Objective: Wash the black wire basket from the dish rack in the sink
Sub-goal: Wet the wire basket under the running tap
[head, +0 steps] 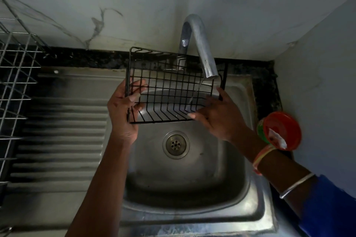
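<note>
Nothing legible anywhere in view. Green label (261,130) on the side of the red-lidded jar (287,125) too blurred and turned too far away to read; marks on the white sachet (278,139) lying on its lid too small to make out.

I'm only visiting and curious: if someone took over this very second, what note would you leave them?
Left hand grips the left side of the black wire basket; right hand holds its near right corner.
The basket is held over the sink, under the running tap; water falls through its right part.
Done: basket is off the dish rack, rinsing under way.
Left: wet the rest, shut the tap.
</note>
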A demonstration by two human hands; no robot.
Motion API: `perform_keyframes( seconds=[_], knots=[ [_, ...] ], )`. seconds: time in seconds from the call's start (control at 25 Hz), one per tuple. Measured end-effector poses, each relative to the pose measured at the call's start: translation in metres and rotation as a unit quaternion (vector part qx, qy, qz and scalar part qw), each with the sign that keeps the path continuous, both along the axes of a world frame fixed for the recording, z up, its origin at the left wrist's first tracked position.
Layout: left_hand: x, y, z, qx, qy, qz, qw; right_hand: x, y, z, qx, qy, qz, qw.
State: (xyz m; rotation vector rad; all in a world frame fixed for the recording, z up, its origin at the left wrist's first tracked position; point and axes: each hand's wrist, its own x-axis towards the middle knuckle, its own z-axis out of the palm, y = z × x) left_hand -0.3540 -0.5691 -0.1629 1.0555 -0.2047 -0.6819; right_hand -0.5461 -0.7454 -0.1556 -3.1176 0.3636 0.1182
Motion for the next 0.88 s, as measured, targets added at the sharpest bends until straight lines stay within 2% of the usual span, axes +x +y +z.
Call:
perform_keyframes(
  seconds=[0.08,0.12,0.16,0.2,0.24,0.28,0.32,0.36,0.4,0.44,0.48,0.52,0.56,0.6,0.72,0.84,0.88],
  knots=[
    [-0.001,0.006,0.007,0.021,-0.01,0.029,0.999,-0.009,-0.013,-0.004,0.01,-0.074,0.022,0.997],
    [-0.003,0.009,0.012,0.033,-0.004,0.043,0.999,-0.014,-0.015,-0.009,0.023,-0.14,0.0,0.99],
    [-0.006,0.012,0.017,0.043,0.014,0.056,0.997,-0.016,-0.015,-0.018,0.06,-0.22,-0.059,0.972],
    [-0.01,0.015,0.022,0.049,0.027,0.067,0.996,-0.011,-0.008,-0.022,0.144,-0.295,-0.158,0.931],
    [-0.016,0.018,0.028,0.052,0.028,0.078,0.995,-0.004,0.0,-0.025,0.282,-0.342,-0.264,0.857],
    [-0.022,0.022,0.034,0.054,0.016,0.085,0.995,0.003,0.009,-0.027,0.432,-0.349,-0.341,0.758],
    [-0.028,0.026,0.041,0.055,-0.005,0.09,0.994,0.01,0.014,-0.027,0.553,-0.319,-0.385,0.666],
    [-0.033,0.03,0.048,0.057,-0.026,0.094,0.994,0.015,0.015,-0.026,0.636,-0.26,-0.409,0.6],
    [-0.039,0.036,0.053,0.066,-0.046,0.097,0.992,0.018,0.015,-0.022,0.674,-0.184,-0.425,0.575],
    [-0.044,0.041,0.058,0.08,-0.063,0.099,0.99,0.02,0.014,-0.018,0.667,-0.125,-0.431,0.595],
    [-0.05,0.045,0.062,0.095,-0.077,0.101,0.987,0.022,0.013,-0.017,0.622,-0.096,-0.431,0.646],
    [-0.055,0.049,0.066,0.108,-0.084,0.104,0.985,0.025,0.013,-0.017,0.571,-0.097,-0.431,0.692],
    [-0.059,0.052,0.068,0.118,-0.083,0.111,0.983,0.03,0.013,-0.019,0.536,-0.111,-0.433,0.717],
    [-0.062,0.054,0.071,0.126,-0.079,0.118,0.982,0.035,0.014,-0.02,0.527,-0.126,-0.434,0.72],
    [-0.066,0.055,0.075,0.162,-0.077,0.129,0.975,0.051,0.01,-0.02,0.526,-0.151,-0.466,0.695],
    [-0.069,0.054,0.081,0.185,-0.09,0.138,0.969,0.057,0.007,-0.016,0.46,-0.153,-0.462,0.743],
    [-0.07,0.053,0.083,0.189,-0.094,0.139,0.968,0.059,0.008,-0.015,0.489,-0.17,-0.457,0.723]
  ],
)
